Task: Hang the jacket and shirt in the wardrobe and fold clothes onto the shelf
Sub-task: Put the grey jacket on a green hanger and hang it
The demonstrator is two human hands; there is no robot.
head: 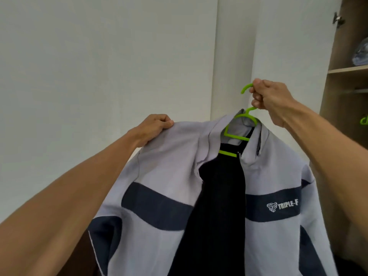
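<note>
Holding the green hanger [237,137] by its neck just under the hook, the right grip [270,101] is clenched round the plastic, just above the jacket's collar. The jacket [169,168], pale grey with dark blue bands and a white "TRIPLE-F" mark on the chest, hangs open on that hanger in mid-air, with black inner cloth [221,196] showing down its middle. The left grip [154,127] pinches the jacket's shoulder fabric on its own side, fingers curled over the cloth. Right of the jacket and behind it stands the open wardrobe [336,80]. Its shelf [348,70], higher than the jacket's collar, carries a bundle in clear plastic [361,52]. A metal rail [356,91] runs under that shelf, and a second green hanger [364,120] shows below it. Behind the jacket, to the left, is a plain white wall [89,66].
</note>
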